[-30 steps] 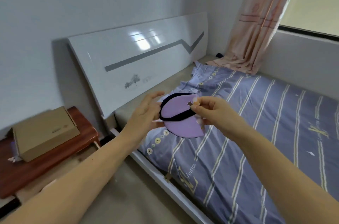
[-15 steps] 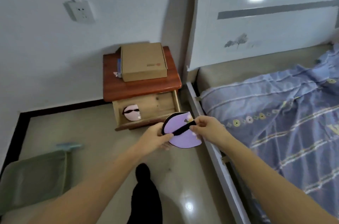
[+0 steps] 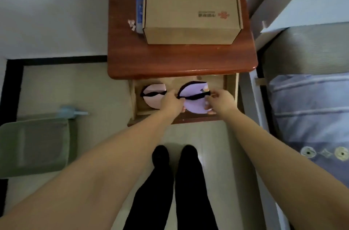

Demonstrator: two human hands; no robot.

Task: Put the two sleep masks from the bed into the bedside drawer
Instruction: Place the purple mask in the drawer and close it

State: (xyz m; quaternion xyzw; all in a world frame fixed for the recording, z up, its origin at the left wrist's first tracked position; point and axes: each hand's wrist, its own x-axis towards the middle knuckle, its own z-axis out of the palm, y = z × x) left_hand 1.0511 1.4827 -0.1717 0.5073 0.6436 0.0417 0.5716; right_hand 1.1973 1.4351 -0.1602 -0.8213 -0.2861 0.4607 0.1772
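The bedside drawer [image 3: 231, 88] stands pulled out under the red-brown nightstand top [image 3: 181, 62]. A pink sleep mask [image 3: 153, 91] with a black strap lies in its left half. A purple sleep mask [image 3: 192, 91] with a black strap is inside the right half, folded over. My left hand [image 3: 171, 104] pinches its left edge and partly covers the pink mask. My right hand [image 3: 220, 101] grips its right edge.
A cardboard box [image 3: 190, 3] and a blue item [image 3: 139, 11] sit on the nightstand. The bed [image 3: 309, 112] with striped blue bedding is to the right. A green seat [image 3: 34, 146] stands at the left. My legs [image 3: 173, 192] are below the drawer.
I turned from the bed to the nightstand and stepped close. Both hands carried the purple mask down into the open drawer, beside the pink one.
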